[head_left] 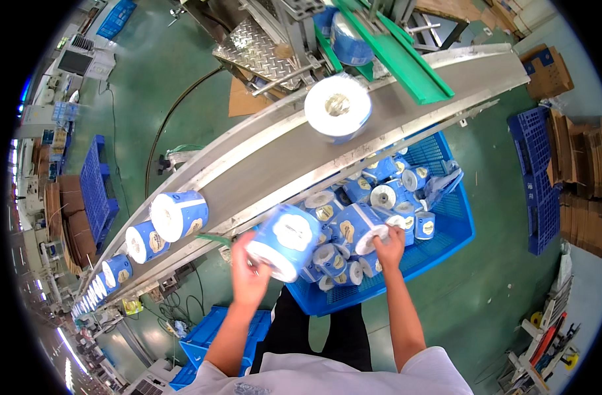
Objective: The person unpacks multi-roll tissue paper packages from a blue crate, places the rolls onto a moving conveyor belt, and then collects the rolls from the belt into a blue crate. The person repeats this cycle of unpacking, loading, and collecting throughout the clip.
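Two blue-wrapped rolls are in your hands, one to each side. Your left hand [250,273] grasps the first roll [289,237] by its lower part, fingers closed about the white end; this roll is tilted and blurred, raised near the close edge of the conveyor [248,174] and beside the left part of the blue basket [469,224]. Your right hand [390,247] grasps the second roll [355,224] at its white end, on the side toward you; that roll lies at a slant over the basket, with other rolls around it, and you cannot tell from here whether it rests on them. Below and beyond it, the heap of smaller-looking wrapped rolls [332,259] fills much of the basket, some with ends up and some on their sides, and crumpled plastic film [441,189] lies at the right. On the conveyor in front of you, one roll stands alone with its white end up [337,108], near the green guide [416,69], while a line of rolls [146,241] runs off to your left along the belt, lying with white ends toward the left. To your right, flattened cardboard [580,164] stands beside a blue pallet [531,181].
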`<state>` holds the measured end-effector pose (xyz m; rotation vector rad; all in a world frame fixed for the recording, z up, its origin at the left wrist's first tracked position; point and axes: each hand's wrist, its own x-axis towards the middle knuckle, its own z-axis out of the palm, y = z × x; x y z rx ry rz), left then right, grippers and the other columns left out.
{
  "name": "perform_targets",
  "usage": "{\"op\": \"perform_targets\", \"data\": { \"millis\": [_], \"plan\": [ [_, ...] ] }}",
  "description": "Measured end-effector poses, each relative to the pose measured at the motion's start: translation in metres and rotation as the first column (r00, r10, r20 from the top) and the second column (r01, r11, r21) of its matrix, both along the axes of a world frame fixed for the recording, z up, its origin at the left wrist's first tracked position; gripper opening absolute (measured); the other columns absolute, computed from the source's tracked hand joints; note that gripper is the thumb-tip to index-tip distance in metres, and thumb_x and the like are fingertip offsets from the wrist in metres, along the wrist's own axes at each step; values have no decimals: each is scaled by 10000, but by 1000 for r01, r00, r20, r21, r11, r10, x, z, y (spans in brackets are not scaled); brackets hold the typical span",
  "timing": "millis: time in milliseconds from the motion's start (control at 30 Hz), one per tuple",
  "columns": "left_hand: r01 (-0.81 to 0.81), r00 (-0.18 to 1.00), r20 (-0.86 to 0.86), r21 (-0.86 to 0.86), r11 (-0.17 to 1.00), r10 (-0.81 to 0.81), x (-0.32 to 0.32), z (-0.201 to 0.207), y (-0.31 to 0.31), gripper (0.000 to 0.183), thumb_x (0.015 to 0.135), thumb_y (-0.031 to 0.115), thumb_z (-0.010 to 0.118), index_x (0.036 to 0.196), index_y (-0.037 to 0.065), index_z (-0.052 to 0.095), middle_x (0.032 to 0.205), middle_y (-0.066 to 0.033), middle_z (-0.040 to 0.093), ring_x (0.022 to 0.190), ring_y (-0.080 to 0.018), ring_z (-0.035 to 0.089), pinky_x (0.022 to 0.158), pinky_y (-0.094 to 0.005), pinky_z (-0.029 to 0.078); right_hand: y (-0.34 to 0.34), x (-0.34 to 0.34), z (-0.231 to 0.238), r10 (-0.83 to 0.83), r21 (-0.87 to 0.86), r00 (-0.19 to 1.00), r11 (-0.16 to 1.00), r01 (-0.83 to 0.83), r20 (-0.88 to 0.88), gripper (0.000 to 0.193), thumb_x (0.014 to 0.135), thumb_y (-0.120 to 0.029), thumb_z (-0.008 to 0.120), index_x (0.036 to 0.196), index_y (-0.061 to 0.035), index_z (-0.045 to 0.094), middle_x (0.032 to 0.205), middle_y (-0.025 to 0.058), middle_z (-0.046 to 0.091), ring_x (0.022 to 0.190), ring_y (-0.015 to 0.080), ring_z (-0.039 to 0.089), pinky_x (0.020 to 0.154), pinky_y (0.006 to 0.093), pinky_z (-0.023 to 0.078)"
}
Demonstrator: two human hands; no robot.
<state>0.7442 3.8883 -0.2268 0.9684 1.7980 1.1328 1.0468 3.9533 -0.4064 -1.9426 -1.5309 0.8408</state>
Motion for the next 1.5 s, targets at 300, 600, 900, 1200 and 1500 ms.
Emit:
{"op": "perform_targets", "data": {
  "millis": [300,600,900,1200,1500],
  "plan": [
    [-258,834,-518,-63,964,190,-171,27,31,491,818,142,576,1257,22,391,1126,-196,551,1062,-327,538,908,-360,408,107,-109,227,27,534,930,812,-234,368,393,612,-227,637,972,-68,633,933,165,478,867,342,476,760,434,385],
    [-232,547,-762,261,937,347,-169,63,-9,488,840,92,541,1293,10,377,1379,-190,333,1283,-326,317,1050,-415,251,154,-191,249,256,267,893,891,-366,370,401,663,-347,601,909,-36,658,946,205,548,912,366,497,824,451,376],
    [272,877,-464,265,925,-125,-26,23,-52,295,752,-33,543,1039,39,550,1165,-155,509,1070,-311,491,923,-386,385,153,-241,200,231,463,821,732,-500,522,433,636,-397,659,903,-56,672,882,176,526,879,337,486,758,448,396],
    [-7,965,254,-225,974,66,28,-212,-56,379,764,-19,523,1137,44,504,1052,-112,544,919,-217,561,807,-328,454,110,-148,117,218,525,836,846,96,-504,220,854,-44,487,646,-12,422,610,62,400,582,173,362,527,295,302],
    [116,954,300,-386,915,6,51,-233,-149,337,784,56,579,1116,32,525,1064,-107,578,908,-196,582,803,-304,472,62,-164,-155,383,71,885,908,-414,264,529,677,-199,685,1141,-17,508,1097,205,560,1017,390,527,843,440,443]
  ]
}}
